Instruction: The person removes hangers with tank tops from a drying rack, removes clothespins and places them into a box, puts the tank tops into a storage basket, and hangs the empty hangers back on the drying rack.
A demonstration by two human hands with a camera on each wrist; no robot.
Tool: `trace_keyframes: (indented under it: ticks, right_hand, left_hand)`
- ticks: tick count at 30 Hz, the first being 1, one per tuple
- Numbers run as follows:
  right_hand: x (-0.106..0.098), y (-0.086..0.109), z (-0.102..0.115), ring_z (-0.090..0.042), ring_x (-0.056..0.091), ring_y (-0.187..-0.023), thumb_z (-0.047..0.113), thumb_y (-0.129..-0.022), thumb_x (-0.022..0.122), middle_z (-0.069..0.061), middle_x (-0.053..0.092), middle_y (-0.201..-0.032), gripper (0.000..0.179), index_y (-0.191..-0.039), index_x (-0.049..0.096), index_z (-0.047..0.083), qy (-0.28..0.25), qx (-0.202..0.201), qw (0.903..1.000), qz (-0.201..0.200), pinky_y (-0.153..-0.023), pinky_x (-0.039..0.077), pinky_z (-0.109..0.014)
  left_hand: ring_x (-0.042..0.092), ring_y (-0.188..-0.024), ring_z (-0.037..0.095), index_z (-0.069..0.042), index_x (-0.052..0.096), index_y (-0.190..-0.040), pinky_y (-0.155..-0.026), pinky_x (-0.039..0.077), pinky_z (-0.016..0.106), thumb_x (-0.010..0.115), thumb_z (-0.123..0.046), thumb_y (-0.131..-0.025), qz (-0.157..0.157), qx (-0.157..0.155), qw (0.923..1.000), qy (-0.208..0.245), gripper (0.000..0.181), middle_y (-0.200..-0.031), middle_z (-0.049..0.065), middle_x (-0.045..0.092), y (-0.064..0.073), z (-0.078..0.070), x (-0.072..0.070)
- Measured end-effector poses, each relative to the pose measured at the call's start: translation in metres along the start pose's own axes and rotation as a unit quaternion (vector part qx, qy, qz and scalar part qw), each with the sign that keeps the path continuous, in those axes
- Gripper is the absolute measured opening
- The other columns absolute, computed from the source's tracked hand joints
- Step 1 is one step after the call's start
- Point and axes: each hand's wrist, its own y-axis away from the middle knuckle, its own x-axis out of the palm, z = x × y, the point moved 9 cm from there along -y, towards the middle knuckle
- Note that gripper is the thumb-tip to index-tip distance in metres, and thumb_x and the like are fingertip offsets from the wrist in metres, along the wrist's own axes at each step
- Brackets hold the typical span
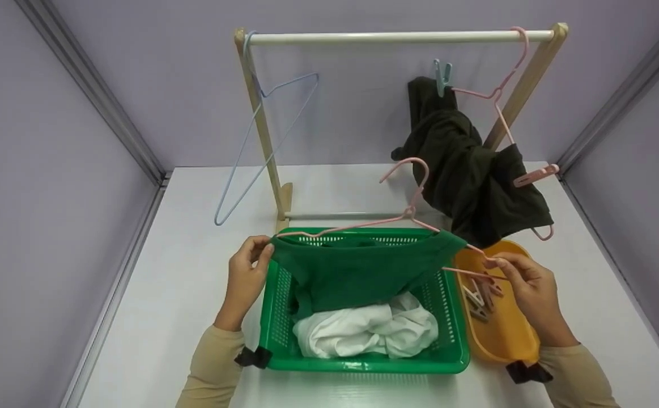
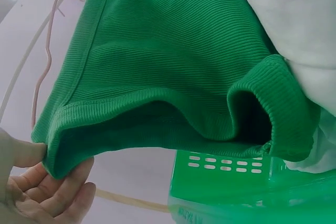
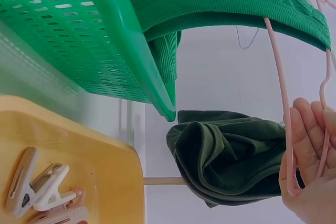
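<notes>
The left hand (image 1: pixel 248 266) pinches a corner of the green garment (image 1: pixel 363 272), which hangs between the hands; the right hand (image 1: pixel 533 286) pinches the pink hanger (image 1: pixel 410 212). An early left-hand release could drop that corner into the basket (image 1: pixel 306 364) below.

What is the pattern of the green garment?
Fine parallel ribs; the garment shows best in the left wrist view.

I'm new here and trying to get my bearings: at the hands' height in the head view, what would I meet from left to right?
Left side panel, left hand, green garment, right hand, right side panel. The yellow tub is left out, since the right hand overlaps it.
</notes>
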Motion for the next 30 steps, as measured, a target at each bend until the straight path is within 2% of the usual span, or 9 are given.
trace_keyframes:
  ticks: [7, 13, 18, 26, 30]
  right_hand:
    - [0.000, -0.001, -0.002, 0.011, 0.062, -0.090, 0.009, -0.100, 0.050, 0.026, 0.065, -0.088, 0.022, -0.104, 0.067, -0.005, -0.001, 0.012, 0.9999, 0.006, -0.086, 0.045, -0.001]
    - [0.000, -0.002, 0.000, 0.010, 0.063, -0.089, 0.003, -0.099, 0.050, 0.025, 0.066, -0.087, 0.021, -0.102, 0.067, -0.007, -0.016, -0.003, 0.9999, -0.002, -0.086, 0.046, -0.003]
    - [0.000, -0.001, 0.002, 0.009, 0.063, -0.088, 0.000, -0.098, 0.050, 0.024, 0.067, -0.086, 0.020, -0.101, 0.067, -0.009, -0.023, -0.013, 0.9996, -0.010, -0.085, 0.046, -0.003]
    - [0.003, -0.002, 0.002, 0.009, 0.063, -0.089, 0.001, -0.098, 0.051, 0.025, 0.066, -0.086, 0.019, -0.101, 0.067, -0.008, -0.023, -0.005, 0.9997, -0.011, -0.086, 0.046, -0.003]
    - [0.007, -0.001, -0.001, 0.007, 0.063, -0.089, 0.005, -0.099, 0.050, 0.023, 0.067, -0.087, 0.021, -0.102, 0.066, -0.007, -0.030, 0.015, 0.9994, -0.004, -0.084, 0.048, -0.005]
  left_hand:
    - [0.065, -0.102, 0.028, 0.003, 0.060, -0.112, -0.093, 0.052, 0.041, 0.052, -0.014, -0.100, 0.010, -0.008, 0.9999, -0.002, 0.022, -0.107, 0.018, 0.066, 0.001, 0.002, 0.001]
    - [0.066, -0.101, 0.028, 0.002, 0.060, -0.112, -0.092, 0.053, 0.040, 0.052, -0.013, -0.100, 0.023, -0.020, 0.9995, -0.012, 0.021, -0.106, 0.018, 0.067, 0.001, 0.005, 0.004]
    - [0.065, -0.101, 0.029, 0.004, 0.059, -0.113, -0.092, 0.052, 0.040, 0.051, -0.013, -0.100, 0.038, -0.008, 0.9991, -0.017, 0.023, -0.107, 0.019, 0.066, 0.002, 0.006, 0.006]
    - [0.065, -0.107, 0.032, 0.002, 0.059, -0.109, -0.098, 0.050, 0.046, 0.052, -0.013, -0.100, 0.052, -0.021, 0.9984, -0.006, 0.019, -0.108, 0.019, 0.066, 0.004, 0.010, 0.007]
    - [0.066, -0.106, 0.030, 0.000, 0.062, -0.105, -0.099, 0.050, 0.045, 0.056, -0.012, -0.098, 0.067, -0.017, 0.9976, -0.005, 0.015, -0.105, 0.016, 0.068, 0.006, 0.009, 0.011]
